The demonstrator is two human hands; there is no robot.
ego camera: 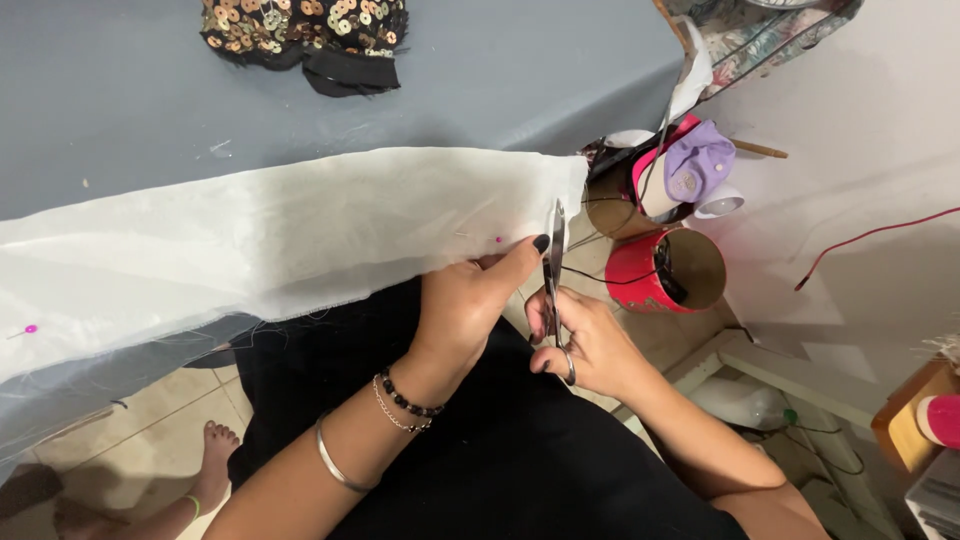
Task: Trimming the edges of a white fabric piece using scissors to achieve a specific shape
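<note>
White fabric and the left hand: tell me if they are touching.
Touching. The head view shows the left hand pinching the edge of the white fabric, fingertips pressed on the cloth beside the scissors held in the right hand.

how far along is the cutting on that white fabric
Done: the white fabric is laid over the grey table and pinned; pink pin heads show at its left edge and near the cut. In hand: the left hand holds the fabric's edge while the right hand has the scissors at its right end. Left: hard to tell; no cut line is visible across the rest.
</note>
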